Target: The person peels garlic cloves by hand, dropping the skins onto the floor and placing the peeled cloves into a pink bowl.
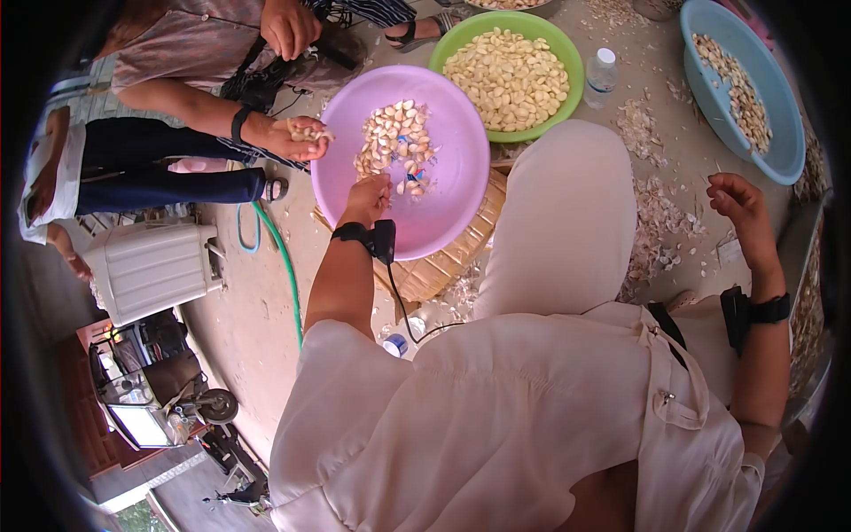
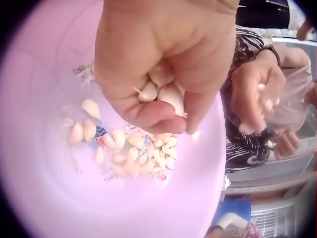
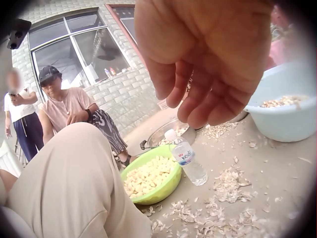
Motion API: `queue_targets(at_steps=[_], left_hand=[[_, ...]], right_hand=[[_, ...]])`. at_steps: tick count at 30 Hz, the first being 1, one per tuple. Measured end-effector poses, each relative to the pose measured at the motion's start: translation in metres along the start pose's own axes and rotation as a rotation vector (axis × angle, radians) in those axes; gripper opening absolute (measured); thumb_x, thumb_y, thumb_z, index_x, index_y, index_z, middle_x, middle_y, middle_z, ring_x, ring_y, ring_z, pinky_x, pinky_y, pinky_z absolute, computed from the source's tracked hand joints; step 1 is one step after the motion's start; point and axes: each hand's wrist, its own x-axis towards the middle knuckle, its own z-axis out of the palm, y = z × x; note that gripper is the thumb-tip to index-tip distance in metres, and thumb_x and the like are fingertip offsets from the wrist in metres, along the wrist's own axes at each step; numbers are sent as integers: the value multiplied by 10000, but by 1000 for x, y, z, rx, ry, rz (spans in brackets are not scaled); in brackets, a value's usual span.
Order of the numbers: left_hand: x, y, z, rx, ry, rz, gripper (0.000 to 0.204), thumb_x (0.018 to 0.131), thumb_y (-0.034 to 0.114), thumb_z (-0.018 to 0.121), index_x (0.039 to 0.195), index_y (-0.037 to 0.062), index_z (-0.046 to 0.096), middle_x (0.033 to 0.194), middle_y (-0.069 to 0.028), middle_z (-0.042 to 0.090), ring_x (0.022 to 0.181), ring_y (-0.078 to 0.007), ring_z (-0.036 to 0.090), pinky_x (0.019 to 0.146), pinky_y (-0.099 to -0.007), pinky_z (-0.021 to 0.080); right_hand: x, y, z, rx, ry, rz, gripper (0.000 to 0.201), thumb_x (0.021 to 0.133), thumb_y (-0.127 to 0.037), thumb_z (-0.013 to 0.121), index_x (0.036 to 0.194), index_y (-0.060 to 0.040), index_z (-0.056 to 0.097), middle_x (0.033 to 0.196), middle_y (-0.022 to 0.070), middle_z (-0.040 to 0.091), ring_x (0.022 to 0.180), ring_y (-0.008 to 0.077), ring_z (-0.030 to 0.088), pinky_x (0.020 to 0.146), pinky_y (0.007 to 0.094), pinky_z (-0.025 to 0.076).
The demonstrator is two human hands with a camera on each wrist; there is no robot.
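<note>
Several garlic cloves (image 2: pixel 171 98) lie in the curled fingers of my left hand (image 2: pixel 166 59), above the pink basin (image 2: pixel 44 188). In the head view the left hand (image 1: pixel 368 199) is at the near left part of the pink basin (image 1: pixel 452 213), beside a pile of unpeeled cloves (image 1: pixel 390 133). My right hand (image 1: pixel 743 208) hangs in the air at the right, short of the blue basin (image 1: pixel 784 133). In the right wrist view the right hand (image 3: pixel 208 59) has loosely bent fingers and no object shows in it.
A green basin (image 1: pixel 576 97) of peeled cloves stands behind my knee, a water bottle (image 1: pixel 603 75) beside it. Garlic skins (image 1: pixel 660 222) litter the floor. Across the pink basin, another person's hand (image 1: pixel 297 137) holds cloves. A green hose (image 1: pixel 288 266) runs along the left.
</note>
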Motion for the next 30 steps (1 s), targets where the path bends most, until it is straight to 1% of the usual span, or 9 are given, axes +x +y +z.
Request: queue_targets(at_steps=[3,9,12,15,18,21,24,27,30], left_hand=[[5,-3,5,880,191,218,218,706,169,688,843,47,571,704,-82,600,516,-153,572,462,-268,466],[29,-13,15,1397,124,327,304,651,261,722,820,48,586,761,-124,625,718,-237,619,653,-342,481],[43,-21,15,1390,101,270,297,653,283,720,784,51,589,760,-113,627,794,-270,605,707,-356,466],[42,-20,17,1442,81,277,302,646,290,729,755,45,589,758,-130,625,750,-229,620,649,-342,481],[29,-8,18,1220,10,185,261,673,258,721,694,46,570,707,-115,605,609,-171,596,510,-303,466],[23,0,12,431,-76,91,143,781,160,630,729,61,541,538,-23,504,415,-102,451,370,-236,357],[22,8,19,-104,52,69,90,814,124,582,757,69,539,540,-10,481,410,-88,409,356,-215,313],[28,10,20,-3,74,125,87,805,116,584,751,75,530,553,-8,493,443,-78,423,366,-211,316],[40,17,31,434,174,278,108,755,145,624,799,60,573,607,-30,549,510,-109,495,432,-245,391]], right_hand=[[0,-1,1,1,-1,10,240,810,-168,592,1003,-27,575,869,2,575,833,81,519,753,228,408],[-1,1,1,16,3,23,247,811,-170,595,1008,-22,571,867,4,574,814,82,516,748,230,412],[-1,2,2,18,15,41,250,811,-176,599,1008,-25,571,861,0,573,795,79,511,740,228,411],[0,0,2,1,23,58,250,811,-183,603,1006,-31,573,854,-6,572,780,76,505,731,225,406],[2,0,4,-12,22,71,250,810,-190,606,1004,-35,574,848,-10,571,770,73,499,722,222,400],[4,-1,5,-24,18,85,252,810,-195,605,1002,-35,575,846,-10,571,767,73,497,721,223,399],[6,-1,7,-23,18,90,253,810,-197,603,1003,-35,575,849,-6,573,770,75,501,725,225,401],[8,-1,9,-10,21,96,254,812,-195,600,1006,-33,574,854,-1,577,774,78,507,726,226,404],[9,0,9,3,15,106,256,814,-192,596,1009,-29,573,859,3,580,777,79,509,726,224,406]])
